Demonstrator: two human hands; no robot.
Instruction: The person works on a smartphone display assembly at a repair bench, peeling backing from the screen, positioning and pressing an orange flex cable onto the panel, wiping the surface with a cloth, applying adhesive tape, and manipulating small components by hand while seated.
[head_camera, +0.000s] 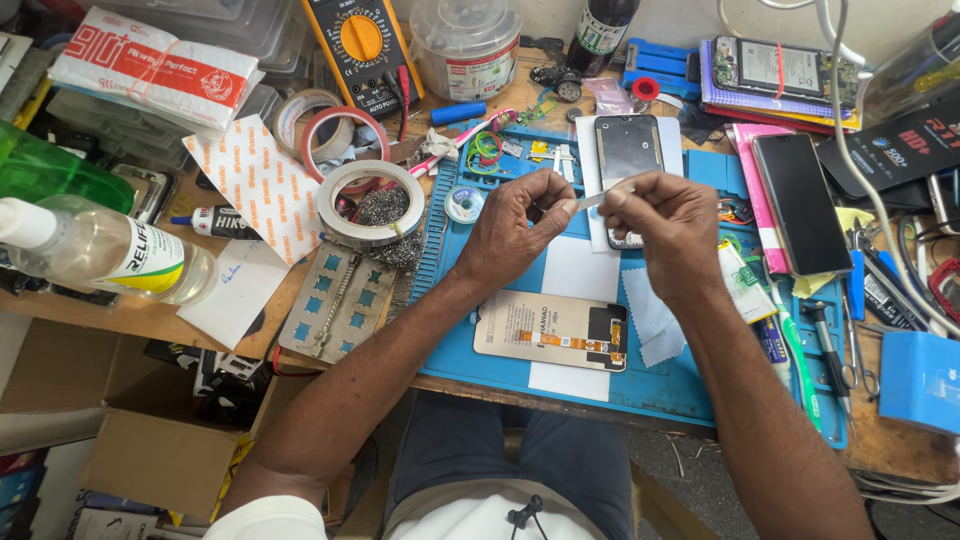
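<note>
Two bare hands meet over a blue rubber work mat on a crowded wooden table. The left hand and the right hand each pinch one end of a thin, pale strip of tape or film, so both grips are closed on it. The strip hangs in the air between the fingertips, just above a dark phone with its screen up that lies on a white sheet. It looks very light, bendy and likely sticky, so it could curl or cling to a finger; the ends are the best places to pinch it, with a soft touch. Near the person's body lies an opened phone back with an orange ribbon cable. A grey roll of tape sits left of the mat, and a clear bottle with a white cap lies further left. What the strip is made of is hard to tell because it is so small. The fingers hide part of it, and the right hand covers the lower end of the dark phone.
</note>
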